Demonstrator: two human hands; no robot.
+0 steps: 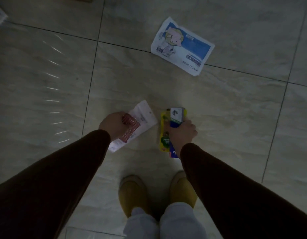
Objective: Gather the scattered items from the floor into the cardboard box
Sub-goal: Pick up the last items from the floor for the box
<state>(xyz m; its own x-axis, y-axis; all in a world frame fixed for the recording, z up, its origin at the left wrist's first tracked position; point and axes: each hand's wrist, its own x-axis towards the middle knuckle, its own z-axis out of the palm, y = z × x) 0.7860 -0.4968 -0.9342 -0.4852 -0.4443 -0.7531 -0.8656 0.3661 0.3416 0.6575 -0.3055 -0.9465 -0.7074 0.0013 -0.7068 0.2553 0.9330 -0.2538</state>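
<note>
i noted left hand pinching a white packet, right hand clutching stacked snack packs; the stack risked slipping loose.

Both arms reach down and forward, sleeved in dark brown to the wrists. The left hand is curled shut, knuckles up, fingers gripping what it holds. The right hand, just to its right and slightly nearer, is also clenched around its load, wrist bent, fingers wrapped underneath.
</note>
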